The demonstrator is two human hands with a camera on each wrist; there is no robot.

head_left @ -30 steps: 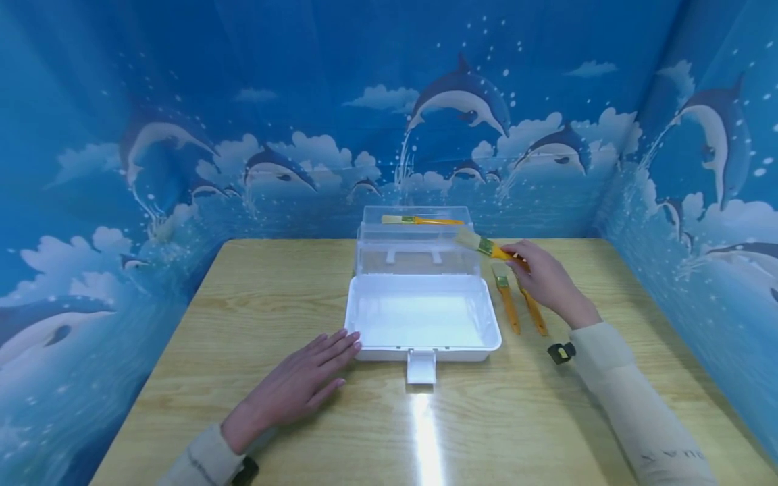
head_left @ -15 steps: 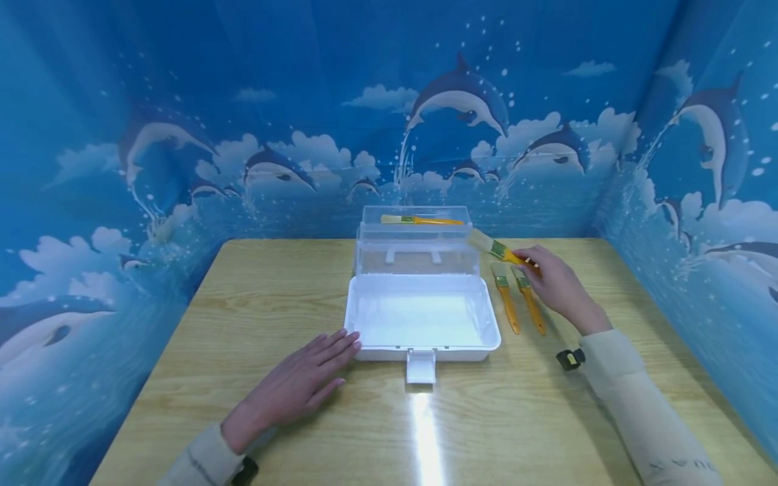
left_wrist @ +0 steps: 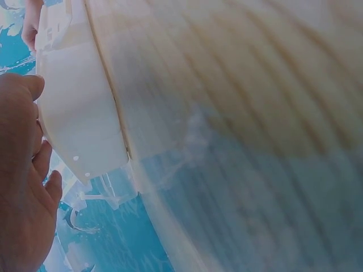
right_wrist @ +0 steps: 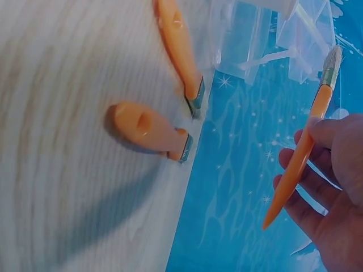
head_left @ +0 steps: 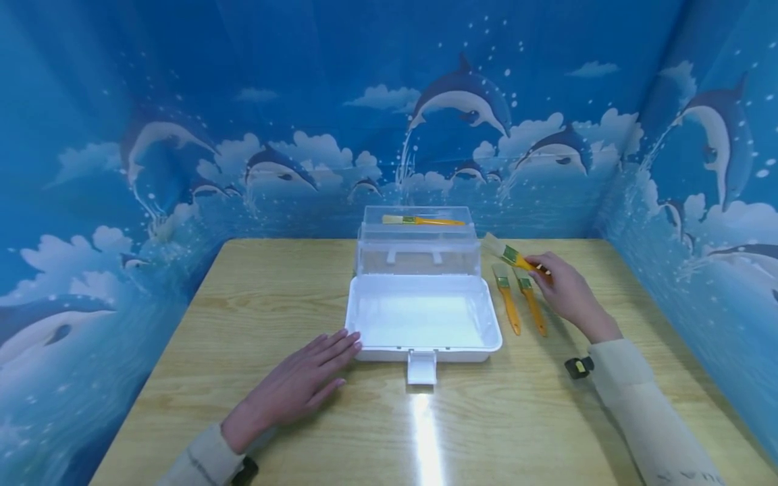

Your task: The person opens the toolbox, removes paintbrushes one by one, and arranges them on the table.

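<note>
One orange-handled brush (head_left: 512, 256), pinched in right hand (head_left: 566, 289); one white box (head_left: 422, 320), left hand (head_left: 299, 380), fingers extended, touching its corner.

I have the left hand (head_left: 294, 385) stretched out, fingers (head_left: 335, 352) straight and close together, thumb (head_left: 328, 391) a little apart. The right hand (head_left: 565, 290) makes a pinch with its thumb and bent fingers. The right arm (head_left: 650, 405) reaches farther forward than the left arm (head_left: 203, 455).

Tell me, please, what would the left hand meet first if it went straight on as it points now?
The box, at its near left corner; the left hand seems to reach it now, though contact is hard to confirm.
</note>
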